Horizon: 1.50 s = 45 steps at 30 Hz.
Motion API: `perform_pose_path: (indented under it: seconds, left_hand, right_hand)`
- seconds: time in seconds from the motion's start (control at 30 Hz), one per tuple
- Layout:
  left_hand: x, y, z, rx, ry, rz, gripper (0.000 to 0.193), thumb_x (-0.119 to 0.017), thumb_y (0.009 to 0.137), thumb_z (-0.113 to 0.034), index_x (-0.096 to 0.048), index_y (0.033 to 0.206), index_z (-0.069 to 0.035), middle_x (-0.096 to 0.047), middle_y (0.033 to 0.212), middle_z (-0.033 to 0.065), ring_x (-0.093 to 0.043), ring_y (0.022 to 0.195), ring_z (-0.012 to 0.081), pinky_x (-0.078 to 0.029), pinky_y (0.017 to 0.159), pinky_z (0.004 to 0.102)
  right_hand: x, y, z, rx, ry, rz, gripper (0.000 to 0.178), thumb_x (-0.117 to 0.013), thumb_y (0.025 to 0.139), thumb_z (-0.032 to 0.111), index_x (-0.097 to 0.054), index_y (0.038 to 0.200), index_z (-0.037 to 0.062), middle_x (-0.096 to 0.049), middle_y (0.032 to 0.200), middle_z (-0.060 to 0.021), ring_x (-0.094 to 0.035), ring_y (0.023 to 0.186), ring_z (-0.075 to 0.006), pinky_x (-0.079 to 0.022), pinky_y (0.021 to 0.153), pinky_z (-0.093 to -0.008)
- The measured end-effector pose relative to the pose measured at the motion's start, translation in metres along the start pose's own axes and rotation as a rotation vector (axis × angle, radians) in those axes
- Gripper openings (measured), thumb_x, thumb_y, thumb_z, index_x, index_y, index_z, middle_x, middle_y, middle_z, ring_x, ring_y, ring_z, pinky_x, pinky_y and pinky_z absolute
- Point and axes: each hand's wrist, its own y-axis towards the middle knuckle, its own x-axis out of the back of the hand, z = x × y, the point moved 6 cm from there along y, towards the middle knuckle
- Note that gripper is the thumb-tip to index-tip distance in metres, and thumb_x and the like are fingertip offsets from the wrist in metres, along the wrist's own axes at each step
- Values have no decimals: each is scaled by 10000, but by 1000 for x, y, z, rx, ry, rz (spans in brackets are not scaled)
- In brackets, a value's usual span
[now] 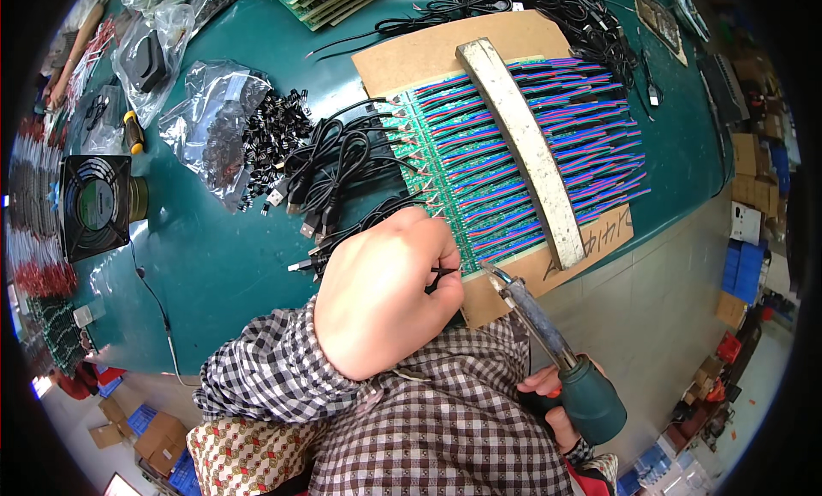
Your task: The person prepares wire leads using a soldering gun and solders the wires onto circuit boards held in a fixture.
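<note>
A green circuit board panel [434,149] lies on brown cardboard [497,35], with rows of blue, red and black wires [591,141] running off to the right. Across the wires rests a scuffed, pale metal bar [524,154]. My left hand [381,282] is closed in a pinch on the end of a black cable [443,272] at the panel's near left corner. My right hand [561,426] grips the green handle of a soldering iron [591,402]; its tip is close to that same corner, and whether it touches I cannot tell. Several black USB cables [347,158] are joined along the panel's left edge.
Left of the cables are small black connectors [274,132] and a clear plastic bag [214,119]. A black fan [94,207] and a yellow-handled screwdriver [133,132] are farther left. More black cables [591,25] and stacked boards [330,0] lie at the back of the green table [223,282].
</note>
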Motion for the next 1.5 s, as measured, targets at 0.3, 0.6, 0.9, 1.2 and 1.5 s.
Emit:
perform_pose_path:
  seconds: [0.3, 0.6, 0.9, 1.2, 1.5]
  left_hand:
    - [0, 10, -4, -44, 75, 93, 115, -703, 685, -52, -615, 757, -33, -551, 700, 67, -560, 582, 167, -473, 541, 293]
    - [3, -1, -4, -160, -14, 56, 157, -719, 723, 4, -644, 856, -35, -547, 765, 66, -566, 613, 154, -473, 544, 280]
    - [-2, -7, 0, -368, -25, -64, 144, -702, 740, 7, -628, 853, -43, -548, 747, 46, -577, 556, 153, -470, 492, 275]
    - [-5, -4, 5, -363, -69, -44, 177, -689, 739, -53, -550, 848, -63, -517, 773, 77, -587, 604, 256, -477, 511, 353]
    - [-5, -2, 6, -322, -71, -38, 144, -700, 750, -13, -605, 851, -50, -530, 747, 42, -573, 582, 150, -469, 517, 277]
  right_hand:
    - [4, 2, -1, -30, -80, 72, 401, -795, 784, 282, -607, 946, -33, -657, 884, -136, -689, 829, -242, -542, 782, -345]
    - [-7, 20, -7, 29, 337, -34, 512, -682, 870, 410, -515, 1110, -11, -614, 937, -99, -636, 910, -283, -533, 867, -430]
    - [-64, 95, 12, 165, 656, 259, 724, -507, 940, 542, -296, 1416, 38, -495, 850, 26, -536, 833, -135, -262, 1117, -622]
    - [-71, 99, 8, 203, 500, 320, 746, -527, 929, 537, -276, 1442, 56, -522, 849, 2, -546, 835, -155, -254, 1126, -610]
    - [-66, 91, 1, 232, 515, 336, 730, -577, 911, 502, -322, 1413, 37, -575, 929, -30, -586, 949, -213, -197, 1144, -597]
